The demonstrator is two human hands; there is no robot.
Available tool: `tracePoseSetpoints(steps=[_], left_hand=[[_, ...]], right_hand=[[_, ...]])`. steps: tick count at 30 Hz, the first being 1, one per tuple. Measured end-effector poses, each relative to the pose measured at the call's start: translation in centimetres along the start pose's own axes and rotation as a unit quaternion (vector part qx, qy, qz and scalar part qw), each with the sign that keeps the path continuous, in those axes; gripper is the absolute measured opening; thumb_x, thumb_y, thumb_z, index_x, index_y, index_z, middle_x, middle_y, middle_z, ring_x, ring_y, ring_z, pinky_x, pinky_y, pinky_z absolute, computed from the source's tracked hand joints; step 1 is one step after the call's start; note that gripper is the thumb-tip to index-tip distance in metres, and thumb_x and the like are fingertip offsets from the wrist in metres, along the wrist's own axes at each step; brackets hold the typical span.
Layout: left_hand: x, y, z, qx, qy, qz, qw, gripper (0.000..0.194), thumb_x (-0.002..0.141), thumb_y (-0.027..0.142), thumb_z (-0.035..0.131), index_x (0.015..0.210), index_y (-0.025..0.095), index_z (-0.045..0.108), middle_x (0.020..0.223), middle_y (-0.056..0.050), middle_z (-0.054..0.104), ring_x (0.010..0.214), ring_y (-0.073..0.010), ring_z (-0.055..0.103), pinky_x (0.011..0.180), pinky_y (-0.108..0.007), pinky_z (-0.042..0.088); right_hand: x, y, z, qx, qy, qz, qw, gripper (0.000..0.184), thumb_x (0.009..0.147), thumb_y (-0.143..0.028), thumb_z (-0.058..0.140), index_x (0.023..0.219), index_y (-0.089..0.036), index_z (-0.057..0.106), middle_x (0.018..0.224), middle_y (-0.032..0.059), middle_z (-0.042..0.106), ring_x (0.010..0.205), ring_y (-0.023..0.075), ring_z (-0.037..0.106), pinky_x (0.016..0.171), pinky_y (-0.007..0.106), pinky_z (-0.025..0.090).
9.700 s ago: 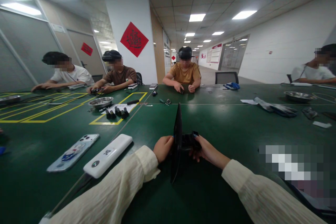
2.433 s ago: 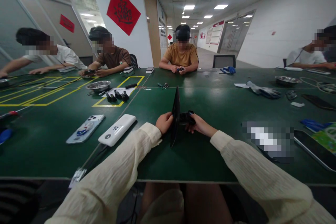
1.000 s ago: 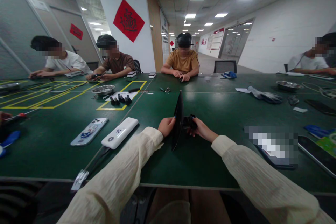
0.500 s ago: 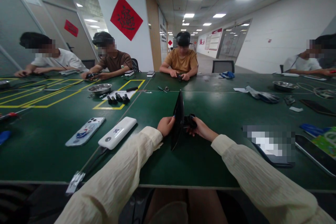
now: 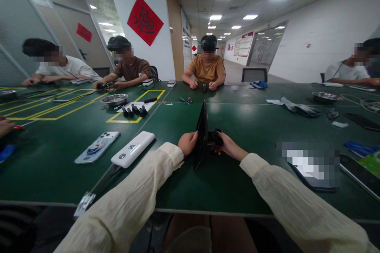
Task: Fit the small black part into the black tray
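A thin black panel point(image 5: 202, 134) stands on its edge on the green table point(image 5: 237, 174), seen almost edge-on. My left hand point(image 5: 187, 143) is closed on its left side. My right hand point(image 5: 227, 146) grips a small black part point(image 5: 214, 137) fixed to the panel's right face. Both forearms, in cream sleeves, reach in from the near edge. What the fingers do behind the panel is hidden.
A white power bank point(image 5: 133, 149) and a phone point(image 5: 97, 147) lie at my left; a dark phone point(image 5: 359, 172) at the right. Farther off are a steel bowl point(image 5: 114, 99), small black parts point(image 5: 135, 110), grey gloves point(image 5: 299, 108). Several people sit around the table.
The panel and both hands stay in the same grip throughout. The camera has drawn back, so the table's near edge and my lap now show.
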State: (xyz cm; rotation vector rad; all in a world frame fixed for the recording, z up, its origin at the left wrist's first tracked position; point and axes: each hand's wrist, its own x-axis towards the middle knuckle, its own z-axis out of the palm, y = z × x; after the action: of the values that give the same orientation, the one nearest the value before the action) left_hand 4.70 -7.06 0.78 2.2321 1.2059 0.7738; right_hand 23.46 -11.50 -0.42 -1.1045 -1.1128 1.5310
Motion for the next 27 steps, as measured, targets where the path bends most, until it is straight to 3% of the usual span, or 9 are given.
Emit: tracePoseSetpoints(steps=[9,17,27], left_hand=[[0.4,0.3,0.0,-0.077,0.0,-0.017,0.997,0.048,0.085,0.043,0.032,0.065,0.012,0.062,0.063,-0.005,0.06,0.067,-0.02,0.056,0.062,-0.025,0.041],[1.0,-0.3,0.2,-0.125,-0.024,-0.026,0.992,0.048,0.084,0.045,0.031,0.067,0.01,0.06,0.058,-0.003,0.056,0.059,-0.0179,0.052,0.058,-0.026,0.041],[0.8,-0.3,0.0,-0.136,-0.018,-0.009,0.99,0.042,0.083,0.041,0.035,0.066,0.012,0.061,0.053,-0.002,0.053,0.061,-0.019,0.054,0.064,-0.028,0.044]], right_hand=[[0.4,0.7,-0.3,0.034,0.021,-0.051,0.998,0.022,0.087,-0.038,0.037,0.09,-0.017,0.044,0.058,0.0034,0.063,0.044,0.0127,0.057,0.036,0.019,0.04],[0.6,0.4,-0.2,0.05,0.034,-0.02,0.998,0.028,0.09,-0.036,0.03,0.084,-0.014,0.046,0.053,0.0043,0.06,0.04,0.0122,0.055,0.032,0.018,0.037],[0.6,0.5,-0.1,0.037,0.028,-0.037,0.998,0.028,0.088,-0.043,0.034,0.102,-0.019,0.037,0.055,0.0013,0.062,0.04,0.0126,0.055,0.032,0.016,0.036]])
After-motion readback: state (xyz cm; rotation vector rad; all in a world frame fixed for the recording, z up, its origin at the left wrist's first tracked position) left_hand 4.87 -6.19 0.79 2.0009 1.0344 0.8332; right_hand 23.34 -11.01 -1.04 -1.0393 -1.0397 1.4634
